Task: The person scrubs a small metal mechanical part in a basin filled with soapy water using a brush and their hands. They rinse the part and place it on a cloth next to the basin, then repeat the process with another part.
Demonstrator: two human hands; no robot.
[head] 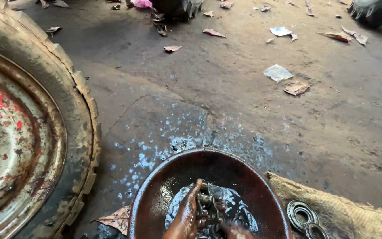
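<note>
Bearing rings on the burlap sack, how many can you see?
2. One bearing ring lies flat on the burlap sack, right of the basin; a second bearing ring sits just below it, cut by the frame edge. More may lie out of view.

A basin (155, 190) sits on the ground — both hands, left (186, 217) and right (235, 231), in it. Wheel (27, 132) to its left; sacking (341, 212) to its right — bearings (303, 217) on that.

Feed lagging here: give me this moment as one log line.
left hand: on metal part in oily basin | right hand: same part | bearings: on sacking | tyre: left
</note>
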